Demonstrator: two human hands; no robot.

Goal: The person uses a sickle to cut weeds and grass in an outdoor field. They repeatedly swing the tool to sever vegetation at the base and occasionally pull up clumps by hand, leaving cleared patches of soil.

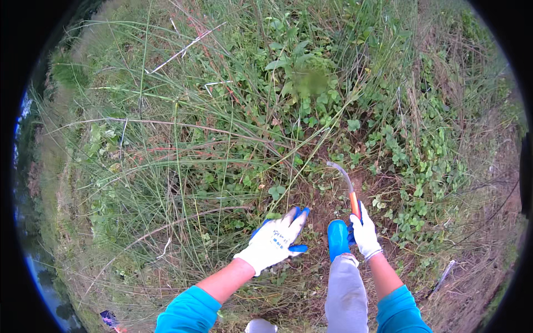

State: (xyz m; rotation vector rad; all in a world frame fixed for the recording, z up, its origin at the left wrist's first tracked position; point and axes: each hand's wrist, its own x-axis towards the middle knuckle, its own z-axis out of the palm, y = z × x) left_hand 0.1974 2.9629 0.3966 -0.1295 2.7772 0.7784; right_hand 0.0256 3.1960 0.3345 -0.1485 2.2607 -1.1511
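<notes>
A sickle with an orange handle point(354, 205) and a thin curved blade is gripped by my right hand point(364, 231), in a white glove with blue coating. The blade points up and bends left over bare soil and low leaves. My left hand point(275, 241), gloved alike with writing on its back, is spread at the edge of tall grass point(179, 166); its thumb stands apart from the fingers, and nothing is seen held in it. Between the hands is a blue boot point(338, 239) below a grey trouser leg. Clover-like leafy plants point(399, 154) grow beyond the sickle.
Long stems and dry stalks point(187, 50) lean across the upper left. Dry cut grass point(462, 266) covers the ground at right, with a pale stick-like object point(442, 277) on it. A dark and pink item point(109, 318) lies at lower left.
</notes>
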